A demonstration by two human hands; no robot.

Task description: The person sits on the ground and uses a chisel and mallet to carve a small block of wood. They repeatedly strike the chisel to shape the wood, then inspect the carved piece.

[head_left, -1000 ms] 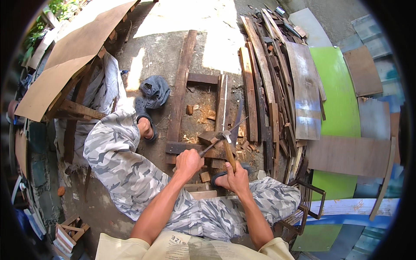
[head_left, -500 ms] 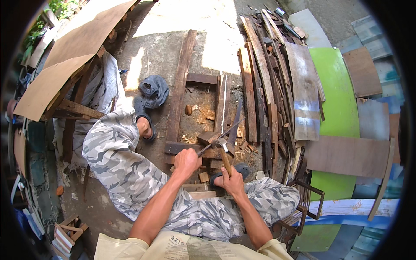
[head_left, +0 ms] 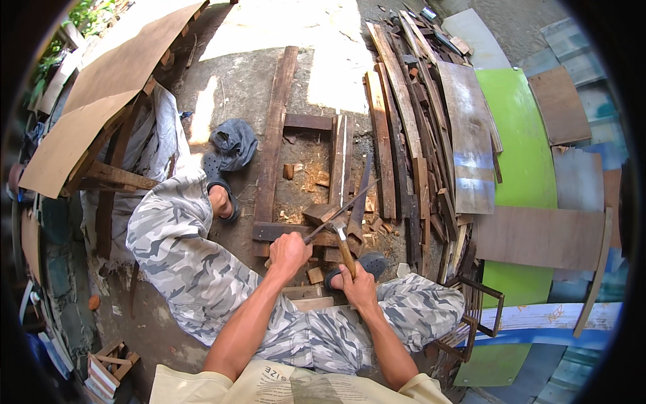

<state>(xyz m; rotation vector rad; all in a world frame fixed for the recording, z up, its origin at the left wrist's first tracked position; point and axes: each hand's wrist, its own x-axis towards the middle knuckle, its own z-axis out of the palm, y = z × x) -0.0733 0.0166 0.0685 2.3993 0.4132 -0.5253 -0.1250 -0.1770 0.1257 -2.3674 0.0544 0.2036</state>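
Note:
My left hand (head_left: 291,253) is closed round the near end of a long, thin, tapered metal tool (head_left: 351,204). Its shaft slants up to the right and narrows to a point; whether it is a file or a blade I cannot tell. In my right hand (head_left: 356,284) is a hammer (head_left: 346,249), gripped by its wooden handle, its metal head up close beside the tool's shaft. Below both lie wood blocks (head_left: 320,214) and a dark wooden frame (head_left: 274,161) on the ground. A handsaw (head_left: 361,198) with a dark blade rests just right of the frame.
Long timber pieces (head_left: 404,101) are heaped on the right, beside a green panel (head_left: 518,135) and plywood sheets (head_left: 538,236). A plywood-topped bench (head_left: 128,81) stands at the left. Wood chips (head_left: 315,180) litter the frame's inside. A dark cloth bundle (head_left: 234,144) lies near my left foot.
The hammer has shifted slightly down and left in my right hand. My left hand keeps its hold on the tapered tool, and the whole view has shifted a little.

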